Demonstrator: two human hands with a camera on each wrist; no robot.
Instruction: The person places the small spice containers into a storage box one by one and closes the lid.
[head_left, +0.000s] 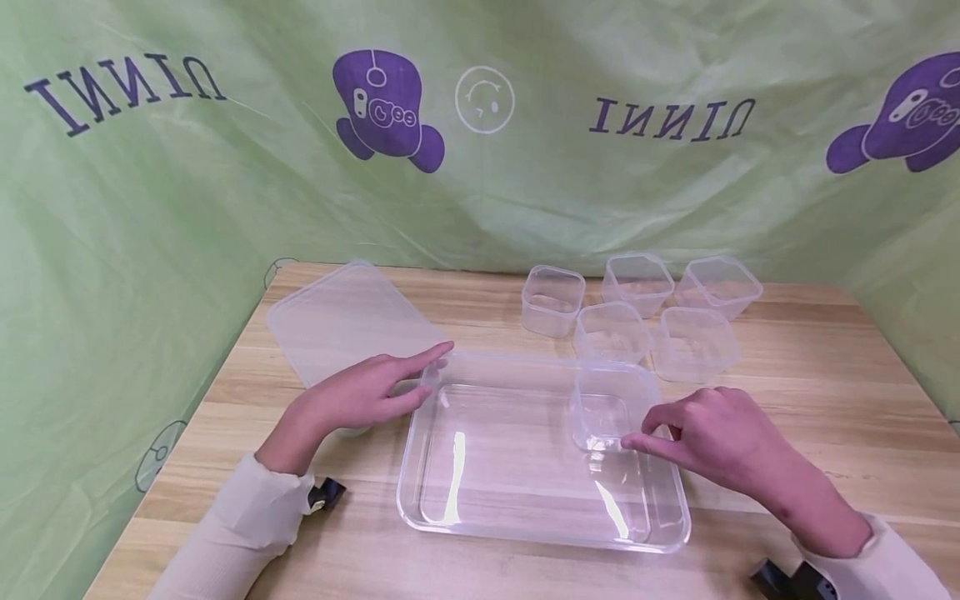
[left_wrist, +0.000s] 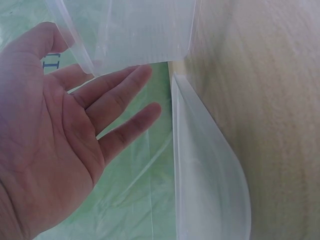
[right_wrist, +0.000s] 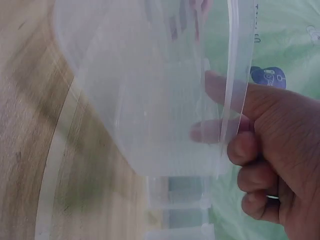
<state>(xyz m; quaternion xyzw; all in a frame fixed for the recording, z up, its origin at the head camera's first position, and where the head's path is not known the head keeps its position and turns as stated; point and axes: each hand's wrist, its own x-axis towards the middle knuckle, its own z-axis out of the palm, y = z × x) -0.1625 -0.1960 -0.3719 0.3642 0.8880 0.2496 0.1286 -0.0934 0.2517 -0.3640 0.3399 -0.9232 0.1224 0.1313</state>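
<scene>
A large clear rectangular box [head_left: 540,537] stands on the table. One small square tub [head_left: 600,417] stands inside its back right part. My right hand [head_left: 705,433] reaches over the box's right wall; its thumb and index finger pinch the tub at the near right corner. Through the clear plastic, the right wrist view shows that thumb and index finger, with the other fingers [right_wrist: 257,177] curled outside. My left hand [head_left: 367,392] rests beside the back left corner of the box [left_wrist: 140,35], fingers spread and right at the rim, holding nothing.
A flat clear lid [head_left: 352,317] lies at the back left, partly behind my left hand. Several small empty tubs [head_left: 551,304] stand in two rows at the back right. Green printed cloth [head_left: 480,200] hangs behind the wooden table [head_left: 840,375].
</scene>
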